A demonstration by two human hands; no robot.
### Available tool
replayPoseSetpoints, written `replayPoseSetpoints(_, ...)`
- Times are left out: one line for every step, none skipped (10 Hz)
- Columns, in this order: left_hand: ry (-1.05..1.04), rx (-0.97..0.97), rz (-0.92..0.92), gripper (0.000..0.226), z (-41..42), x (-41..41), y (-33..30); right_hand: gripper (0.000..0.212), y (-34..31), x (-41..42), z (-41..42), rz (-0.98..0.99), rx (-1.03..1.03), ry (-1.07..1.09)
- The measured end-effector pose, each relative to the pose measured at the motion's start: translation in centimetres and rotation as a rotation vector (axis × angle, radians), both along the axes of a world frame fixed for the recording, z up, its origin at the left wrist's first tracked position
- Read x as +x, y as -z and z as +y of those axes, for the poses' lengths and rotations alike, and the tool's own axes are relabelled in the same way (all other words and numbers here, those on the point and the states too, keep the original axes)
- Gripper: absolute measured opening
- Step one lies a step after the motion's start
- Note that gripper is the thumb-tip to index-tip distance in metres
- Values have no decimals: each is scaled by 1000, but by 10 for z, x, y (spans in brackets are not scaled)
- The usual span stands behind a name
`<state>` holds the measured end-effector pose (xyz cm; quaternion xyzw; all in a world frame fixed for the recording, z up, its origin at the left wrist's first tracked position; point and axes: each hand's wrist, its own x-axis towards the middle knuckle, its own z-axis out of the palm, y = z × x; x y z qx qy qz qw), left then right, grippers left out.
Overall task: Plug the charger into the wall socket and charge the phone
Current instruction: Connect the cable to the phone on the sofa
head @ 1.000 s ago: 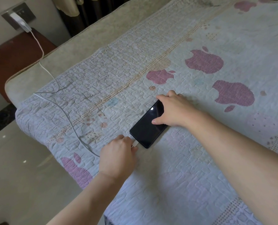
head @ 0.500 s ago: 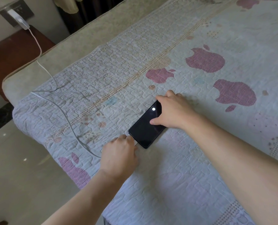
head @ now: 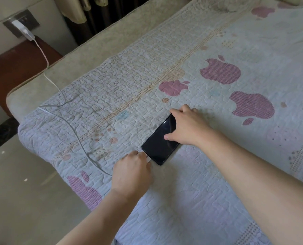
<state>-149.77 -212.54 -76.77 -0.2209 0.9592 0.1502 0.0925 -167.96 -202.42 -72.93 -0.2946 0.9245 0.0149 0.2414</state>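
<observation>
The black, flat rectangular phone (head: 160, 142) lay face up with a dark screen on our pale quilted bedspread (head: 218, 200) printed with pink apple shapes, near the bed's left edge. Around it we saw the beige upholstered bed border (head: 97, 50), a reddish-brown wooden nightstand (head: 14, 64) beyond it, and dark curtains (head: 101, 13) at the top. The white charger block (head: 24, 30) sat plugged into the grey wall socket plate (head: 21, 23) above the nightstand. Its thin white cable (head: 72, 124) dropped over the border, looped across the quilt and ran under our left hand (head: 132, 175); nothing else lay between socket and phone. Our left hand was curled, its fingertips pinching the small white plug end (head: 148, 158) right at the phone's near short edge; we could not tell whether the plug was fully seated. Our right hand (head: 186, 129) rested spread on the phone's far half, thumb on the glass and fingers over its top edge, holding it against the quilt.
</observation>
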Motion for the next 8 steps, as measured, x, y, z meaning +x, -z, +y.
replayPoseSetpoints(-2, -5, -19, 32, -1, -1, -4, 92, -1, 4, 3, -18, -33, 25)
replayPoseSetpoints(2, -27, -60, 35, -1, -2, -10, 94, -3, 8, 8, -31, -63, 44)
replayPoseSetpoints(-8, -36, -88, 37, -1, -4, -13, 92, -5, 10, 10, -50, -77, 60)
replayPoseSetpoints(3, -55, -121, 36, 1, -6, -13, 93, -7, 9, 9, -43, -93, 54)
replayPoseSetpoints(13, -45, -124, 35, -1, -7, -11, 94, -6, 12, 7, -25, -109, 61)
replayPoseSetpoints(22, -17, -120, 33, -2, -8, -13, 96, -6, 14, 4, -16, -109, 68)
replayPoseSetpoints(44, -35, -135, 28, -4, -11, -22, 94, -9, 13, 6, -57, -98, 92)
replayPoseSetpoints(77, -71, -37, 17, -4, -13, -42, 80, -21, 20, 9, -61, -126, 129)
